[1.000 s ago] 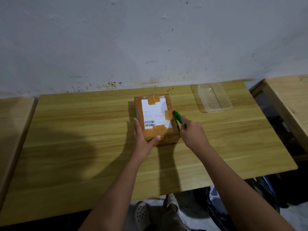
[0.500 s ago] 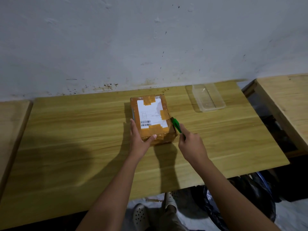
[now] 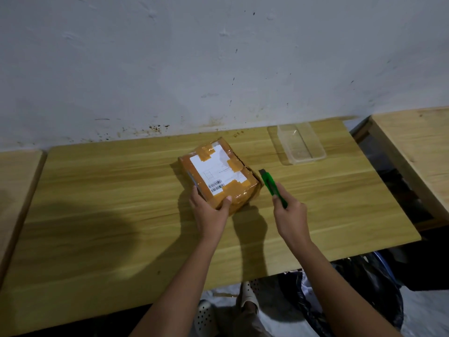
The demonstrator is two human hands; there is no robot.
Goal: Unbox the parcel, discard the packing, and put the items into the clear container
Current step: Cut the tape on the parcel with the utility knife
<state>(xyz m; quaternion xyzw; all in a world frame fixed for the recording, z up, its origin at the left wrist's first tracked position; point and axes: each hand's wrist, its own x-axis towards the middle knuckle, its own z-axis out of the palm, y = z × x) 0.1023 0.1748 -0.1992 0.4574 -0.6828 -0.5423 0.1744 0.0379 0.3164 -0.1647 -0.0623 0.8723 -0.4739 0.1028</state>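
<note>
A brown taped parcel with a white shipping label lies on the wooden table, turned at an angle. My left hand grips its near corner, thumb on top. My right hand holds a green utility knife, its tip just right of the parcel and apart from it. An empty clear container stands at the back right of the table.
A stained white wall runs behind the table. A second wooden surface stands to the right across a dark gap, and another to the left. A black bag lies on the floor under the table's right front edge.
The parcel has been turned counter-clockwise under my left hand. My right hand has drawn the knife back and to the right, off the parcel's right edge.
</note>
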